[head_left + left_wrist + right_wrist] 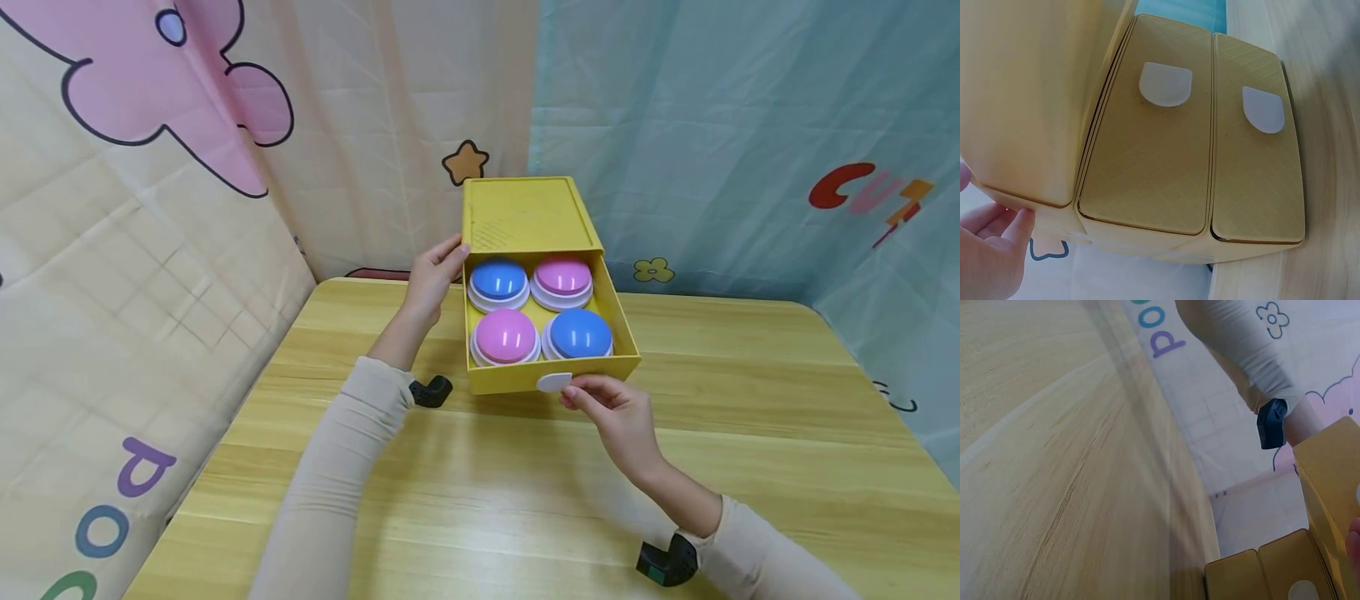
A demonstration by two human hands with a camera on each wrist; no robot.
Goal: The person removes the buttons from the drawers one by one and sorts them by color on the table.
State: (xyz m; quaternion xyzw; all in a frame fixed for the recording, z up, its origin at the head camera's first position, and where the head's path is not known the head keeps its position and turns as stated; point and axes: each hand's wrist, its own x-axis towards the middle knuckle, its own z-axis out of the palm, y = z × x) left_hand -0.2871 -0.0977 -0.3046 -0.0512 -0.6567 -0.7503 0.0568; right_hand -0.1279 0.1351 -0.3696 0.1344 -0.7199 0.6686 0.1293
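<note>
A yellow drawer cabinet [528,212] stands at the back of the table, its top drawer [626,337] pulled far out. Inside the drawer lie a pink button [506,335] and a blue button [581,333] in front, with another blue button [498,279] and pink button [562,275] behind; all have white bases. My left hand [431,283] holds the cabinet's upper left edge, its fingertips bent against the side in the left wrist view. With thumb and fingers, my right hand [618,412] pinches the white tab [553,382] on the drawer front.
Two lower drawers [1147,156] are closed beneath the extended one, each with a white tab. The wooden table [480,500] spreads out in front and to both sides. A printed curtain [712,150] hangs close behind the cabinet. Black wrist devices [667,562] are strapped on both arms.
</note>
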